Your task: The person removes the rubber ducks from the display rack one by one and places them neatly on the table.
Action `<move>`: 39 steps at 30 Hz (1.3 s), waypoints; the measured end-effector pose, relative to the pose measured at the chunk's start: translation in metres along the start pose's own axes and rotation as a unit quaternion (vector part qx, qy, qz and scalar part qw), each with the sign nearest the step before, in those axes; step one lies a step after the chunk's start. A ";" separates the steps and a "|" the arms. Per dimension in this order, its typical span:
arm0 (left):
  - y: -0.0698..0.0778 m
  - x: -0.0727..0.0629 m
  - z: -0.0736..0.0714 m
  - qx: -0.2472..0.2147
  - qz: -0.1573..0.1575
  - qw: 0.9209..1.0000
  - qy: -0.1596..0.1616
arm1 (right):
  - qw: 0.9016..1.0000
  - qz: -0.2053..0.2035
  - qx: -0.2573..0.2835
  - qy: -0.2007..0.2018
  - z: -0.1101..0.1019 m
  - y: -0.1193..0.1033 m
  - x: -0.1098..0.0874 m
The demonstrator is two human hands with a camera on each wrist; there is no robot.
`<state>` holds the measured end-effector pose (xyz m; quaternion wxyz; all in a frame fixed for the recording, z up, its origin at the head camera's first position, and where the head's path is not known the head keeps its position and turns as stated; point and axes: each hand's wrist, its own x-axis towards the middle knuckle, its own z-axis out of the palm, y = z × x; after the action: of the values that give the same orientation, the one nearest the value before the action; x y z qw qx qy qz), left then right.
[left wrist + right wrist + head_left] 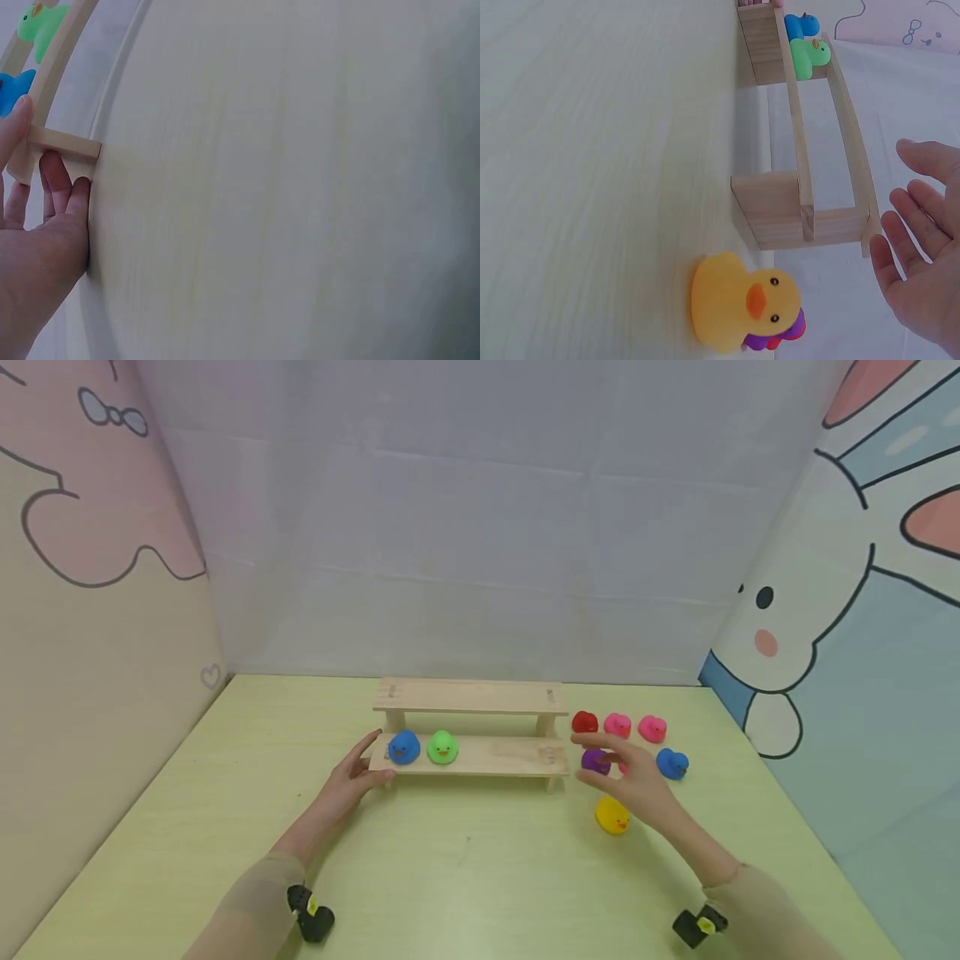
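Note:
A two-step wooden shelf [468,696] stands on the table, with a blue rubber duck [403,747] and a green rubber duck [442,747] side by side on its lower step's left half. My left hand [351,781] holds the left end of that step, thumb at the front edge and fingers around the end board [67,142]. Off the shelf's right end, my right hand [636,778] hovers with fingers spread and nothing in them. It overlaps a purple duck [595,762] and partly hides a pink one behind it. A yellow duck [612,816] sits nearest to me, below the right hand.
Right of the shelf also stand a red duck [585,722], two pink ducks, one at the far right [652,728], and another blue duck [672,764]. A white sheet [465,543] hangs behind the table, with cartoon-printed panels at both sides.

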<state>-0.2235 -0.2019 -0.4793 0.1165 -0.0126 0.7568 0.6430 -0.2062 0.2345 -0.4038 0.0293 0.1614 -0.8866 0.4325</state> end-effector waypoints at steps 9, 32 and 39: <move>-0.002 0.002 0.001 0.001 0.002 1.000 0.001 | 0.998 -0.046 0.046 0.012 0.026 -0.009 0.018; -0.001 0.001 0.000 -0.006 0.005 1.000 -0.007 | 0.983 -0.093 0.158 0.012 0.106 -0.033 0.058; -0.001 0.003 0.000 0.000 0.000 1.000 -0.005 | 0.984 -0.094 0.148 0.006 0.122 -0.042 0.067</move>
<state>-0.2260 -0.2017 -0.4814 0.1201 -0.0091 0.7561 0.6433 -0.2456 0.0980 -0.4353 0.0509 0.2441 -0.7932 0.5555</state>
